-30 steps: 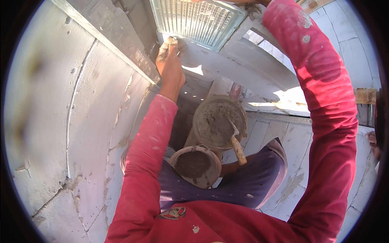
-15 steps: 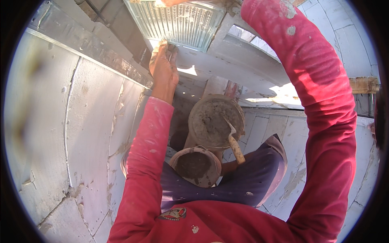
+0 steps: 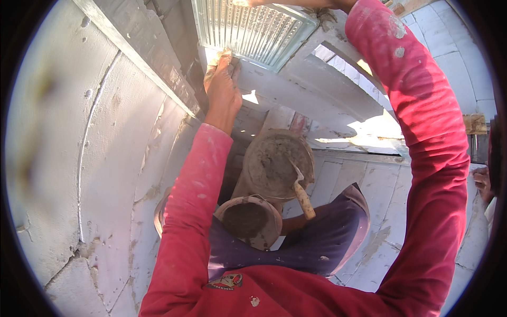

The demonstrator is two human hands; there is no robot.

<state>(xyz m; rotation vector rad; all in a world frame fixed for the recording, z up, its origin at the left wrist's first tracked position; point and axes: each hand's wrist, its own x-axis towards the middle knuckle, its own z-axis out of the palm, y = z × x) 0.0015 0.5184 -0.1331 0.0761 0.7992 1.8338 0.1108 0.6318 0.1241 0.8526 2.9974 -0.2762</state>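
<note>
Left hand [image 3: 223, 87] at lower edge of ribbed glass panel [image 3: 253, 33], high in view | right hand [image 3: 296, 2] across its upper part, partly cut off | well apart; cannot tell grip of either | below: trowel [image 3: 303, 199] in mortar bucket [image 3: 270, 169]

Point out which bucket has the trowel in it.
The larger, farther bucket: the trowel rests in it, handle jutting past the rim. The smaller, nearer bucket shows no tool.

Nothing can be read: near six o'clock in the view, the red shirt [image 3: 301, 293] bears a small dark-edged emblem [image 3: 225, 281] whose letter-like marks are too small to decipher.
</note>
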